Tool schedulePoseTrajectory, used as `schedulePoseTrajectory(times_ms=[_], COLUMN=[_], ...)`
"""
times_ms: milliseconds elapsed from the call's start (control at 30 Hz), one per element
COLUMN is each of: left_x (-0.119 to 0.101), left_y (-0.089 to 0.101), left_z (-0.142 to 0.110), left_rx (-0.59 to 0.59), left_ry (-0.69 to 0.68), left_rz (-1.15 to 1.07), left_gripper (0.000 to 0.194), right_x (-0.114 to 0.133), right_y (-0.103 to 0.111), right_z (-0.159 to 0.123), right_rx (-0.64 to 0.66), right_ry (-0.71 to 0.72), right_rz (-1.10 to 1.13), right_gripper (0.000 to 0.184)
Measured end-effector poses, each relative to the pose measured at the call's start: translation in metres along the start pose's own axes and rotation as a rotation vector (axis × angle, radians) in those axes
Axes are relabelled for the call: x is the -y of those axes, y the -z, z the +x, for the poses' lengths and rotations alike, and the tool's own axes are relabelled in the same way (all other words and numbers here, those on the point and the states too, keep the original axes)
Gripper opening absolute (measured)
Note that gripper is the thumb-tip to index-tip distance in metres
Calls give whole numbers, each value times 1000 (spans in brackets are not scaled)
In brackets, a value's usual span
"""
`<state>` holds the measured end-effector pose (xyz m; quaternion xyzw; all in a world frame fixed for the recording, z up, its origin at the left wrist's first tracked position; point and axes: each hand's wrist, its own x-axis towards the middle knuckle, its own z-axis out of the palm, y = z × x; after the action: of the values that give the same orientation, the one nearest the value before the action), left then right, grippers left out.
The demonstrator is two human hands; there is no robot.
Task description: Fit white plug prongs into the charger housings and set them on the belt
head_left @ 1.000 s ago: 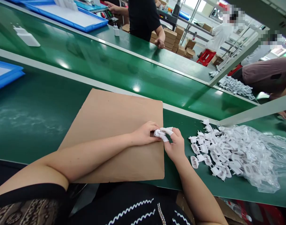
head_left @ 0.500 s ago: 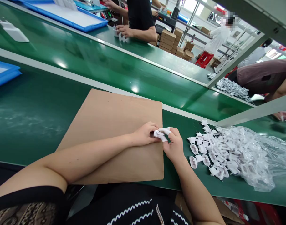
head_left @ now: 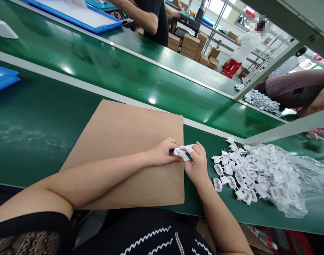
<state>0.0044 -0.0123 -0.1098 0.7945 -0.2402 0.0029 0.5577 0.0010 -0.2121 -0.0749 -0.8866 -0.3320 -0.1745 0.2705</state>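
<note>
Both my hands meet over the right edge of a brown cardboard sheet (head_left: 130,131). My left hand (head_left: 166,151) has its fingers closed round a small white plastic plug housing (head_left: 176,152), mostly hidden by the fingers. From the other side, my right hand (head_left: 196,161) pinches the same piece between thumb and forefinger, both wearing white finger covers. A dark spot shows between my left fingers; I cannot make out what it is. To the right lies a heap of white two-pin plug housings (head_left: 240,173), partly inside a clear plastic bag (head_left: 292,198).
Beyond the cardboard runs a green conveyor belt (head_left: 124,81) with a white charger (head_left: 4,28) at far left. Blue trays (head_left: 4,78) stand at left. A metal post (head_left: 273,131) rises at right. Co-workers sit across the belt, near another white heap (head_left: 260,101).
The charger on the belt has moved left. A co-worker opposite has lifted an arm away from the bench towards the left. My hands stay almost in place on the piece.
</note>
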Motion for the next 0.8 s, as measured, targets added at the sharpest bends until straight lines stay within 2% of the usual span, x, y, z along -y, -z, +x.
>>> schedulePoseTrajectory(times_ms=[200,333,500,667,800], left_x=[-1,-1,-2,-5,-5], left_y=[0,-2,-2,-3,-15], left_z=[0,-1,-1,0,-8], left_rx=[2,-14,12,51,-15], left_ry=[19,21,54,66,83], left_rz=[-19,-3,28,40,73], left_gripper=[26,25,30,30,31], right_x=[2,-5,-13,-9,-5], right_y=[4,2,-2,-12,-25], right_z=[2,2,1,-6,-17], right_rx=[65,53,89,-32,-131], right_ry=[-9,-30,-73,-151,-164], right_rz=[-70,-102,56,87,179], right_gripper=[25,23,17,17,13])
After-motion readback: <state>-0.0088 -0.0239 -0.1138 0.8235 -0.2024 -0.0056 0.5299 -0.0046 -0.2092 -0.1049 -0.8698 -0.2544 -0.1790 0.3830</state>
